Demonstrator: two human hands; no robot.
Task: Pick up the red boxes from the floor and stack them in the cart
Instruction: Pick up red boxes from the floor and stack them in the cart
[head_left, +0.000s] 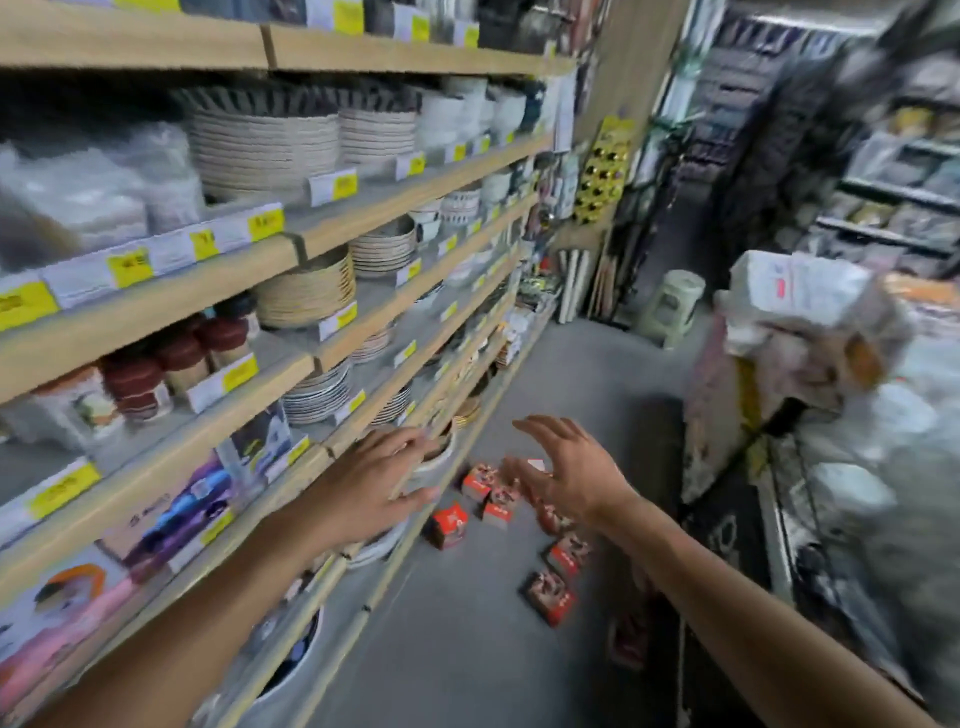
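Note:
Several small red boxes lie scattered on the grey floor by the shelf base: one (449, 524) at the left, one (550, 597) nearer me, one (567, 555) beside it, more behind my right hand. My left hand (372, 483) is stretched forward with fingers spread and empty, in front of the low shelf edge. My right hand (570, 470) is also stretched out above the boxes, fingers apart, holding nothing. A wire cart (795, 509) stands at the right, partly blurred.
Tall wooden shelves (291, 249) of plates, bowls and jars line the left side. A plastic stool (675, 304) stands at the aisle's far end. White sacks (810, 317) pile on the right, above the cart. Grey floor (597, 374) runs between.

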